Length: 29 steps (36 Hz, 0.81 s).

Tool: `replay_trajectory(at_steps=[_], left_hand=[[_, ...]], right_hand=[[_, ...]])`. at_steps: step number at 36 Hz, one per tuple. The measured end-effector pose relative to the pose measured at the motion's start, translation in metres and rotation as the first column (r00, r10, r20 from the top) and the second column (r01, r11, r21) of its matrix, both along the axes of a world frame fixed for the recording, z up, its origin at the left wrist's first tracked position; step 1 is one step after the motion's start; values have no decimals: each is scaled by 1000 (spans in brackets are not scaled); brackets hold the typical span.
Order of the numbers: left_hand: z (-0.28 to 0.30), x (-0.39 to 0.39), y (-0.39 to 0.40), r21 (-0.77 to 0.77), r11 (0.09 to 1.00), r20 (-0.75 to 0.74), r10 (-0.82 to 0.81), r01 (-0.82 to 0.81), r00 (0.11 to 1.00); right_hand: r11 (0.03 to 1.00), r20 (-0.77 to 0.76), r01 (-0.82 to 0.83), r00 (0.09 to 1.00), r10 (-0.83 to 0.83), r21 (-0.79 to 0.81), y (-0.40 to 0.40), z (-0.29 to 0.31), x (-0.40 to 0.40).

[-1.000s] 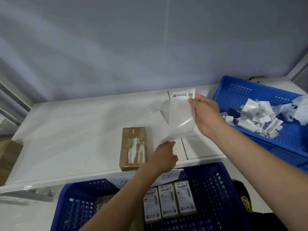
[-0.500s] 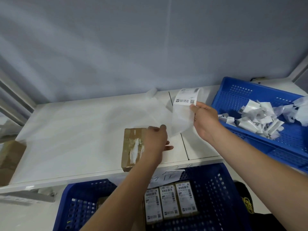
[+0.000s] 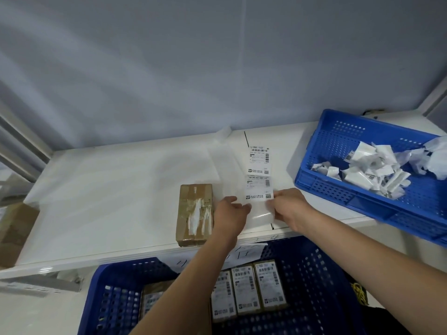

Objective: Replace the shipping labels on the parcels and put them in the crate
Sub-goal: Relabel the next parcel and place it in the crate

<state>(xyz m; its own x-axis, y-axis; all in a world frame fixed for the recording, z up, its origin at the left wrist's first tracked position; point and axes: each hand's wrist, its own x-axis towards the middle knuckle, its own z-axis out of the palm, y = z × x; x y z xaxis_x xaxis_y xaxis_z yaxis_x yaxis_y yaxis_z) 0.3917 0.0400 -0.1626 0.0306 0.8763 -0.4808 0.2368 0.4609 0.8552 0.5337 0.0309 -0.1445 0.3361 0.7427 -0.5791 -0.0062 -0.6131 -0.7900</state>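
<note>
Both hands meet at the near end of a label strip (image 3: 258, 176) lying on the white table (image 3: 108, 197). The left hand (image 3: 231, 213) touches its left edge; the right hand (image 3: 289, 205) pinches its right edge. A brown parcel (image 3: 195, 213), bearing torn label residue, lies just beside the left hand. Relabelled parcels (image 3: 246, 292) stand in the near blue crate (image 3: 321, 293). Paper scraps (image 3: 370, 169) fill the far crate (image 3: 338, 146).

Just my two bare forearms here, no sleeves, watch, rings or gloves on my left hand (image 3: 231, 215) or my right hand (image 3: 291, 209).
</note>
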Motion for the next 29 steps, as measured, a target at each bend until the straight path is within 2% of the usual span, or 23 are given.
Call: replay_trajectory(at_steps=[3,7,9,12,14,16,21,29], left_hand=[[-10,4,1,-88,994,70,64,-58,996],[-18,5,0,-130,985,145,134,-115,980],[-20,6,0,-135,983,176,151,-128,973],[-21,7,0,-137,982,203,159,-132,966],[-22,7,2,-133,982,213,163,-137,963],[-22,7,2,-113,985,226,152,-129,962],[-23,6,2,-55,995,252,90,-79,964],[-29,2,8,81,997,154,-10,-3,988]], right_hand=[[995,152,-104,983,102,5,-3,-3,0],[969,365,-245,899,242,-38,-1,-3,4],[946,502,-311,806,315,-93,0,-2,3],[913,731,-402,600,325,-76,0,1,0],[868,795,-495,511,327,-39,0,3,-2],[814,804,-577,452,387,-67,1,5,-3],[784,800,-612,416,432,-105,0,5,-5],[796,764,-600,480,432,-72,7,8,-1]])
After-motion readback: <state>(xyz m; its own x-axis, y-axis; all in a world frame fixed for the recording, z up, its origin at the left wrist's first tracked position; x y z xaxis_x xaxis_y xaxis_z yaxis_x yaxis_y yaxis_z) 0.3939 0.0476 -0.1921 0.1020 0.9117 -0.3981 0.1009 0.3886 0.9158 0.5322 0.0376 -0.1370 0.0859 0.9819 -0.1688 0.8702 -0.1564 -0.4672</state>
